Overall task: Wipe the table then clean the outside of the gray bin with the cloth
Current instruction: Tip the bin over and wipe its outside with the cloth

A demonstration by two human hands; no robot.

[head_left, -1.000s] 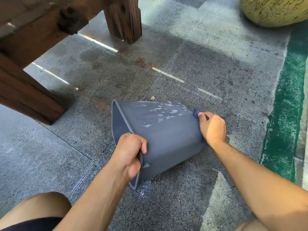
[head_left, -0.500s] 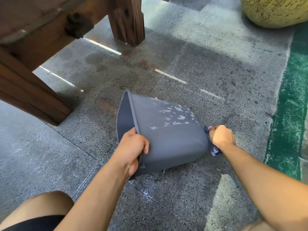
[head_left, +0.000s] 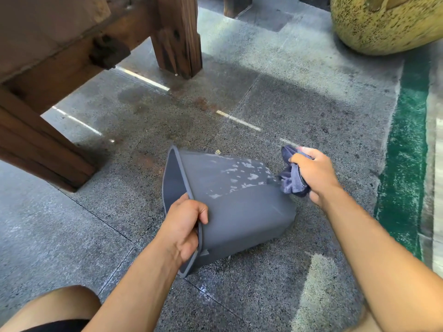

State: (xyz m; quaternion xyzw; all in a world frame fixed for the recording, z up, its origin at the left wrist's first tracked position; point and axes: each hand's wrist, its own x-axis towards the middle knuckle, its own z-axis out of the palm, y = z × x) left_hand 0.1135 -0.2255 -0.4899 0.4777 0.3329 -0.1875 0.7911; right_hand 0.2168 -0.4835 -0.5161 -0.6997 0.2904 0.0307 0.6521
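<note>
The gray bin (head_left: pixel 239 207) lies tipped on its side on the speckled stone floor (head_left: pixel 299 104), its open mouth facing left and its base pointing right. Pale wet patches shine on the upper, far part of its wall, toward the base.

The left hand (head_left: pixel 183 226) grips the near part of the rim, thumb curled over onto the outer wall and the other fingers wrapped inside the mouth, so the bin extends away to the right of that hand. The right hand (head_left: pixel 314 173) is at the far right corner of the bin, beside the base. Its fingers are curled tight round a bunched dark blue cloth (head_left: pixel 291 178), which hangs out of the fist on the left side. The lower folds of the cloth reach the bin's far base edge; whether they press on it or just brush it cannot be told.

A bare knee (head_left: pixel 55 307) with the dark hem of shorts shows at the near left. To the far left stands a brown wooden table (head_left: pixel 60 56), seen from below, with 2 heavy legs on the floor, well apart from the bin. At the far right sits a large rounded yellow speckled pot (head_left: pixel 383 27). A green painted strip (head_left: pixel 405 152) runs along the right edge of the floor.
</note>
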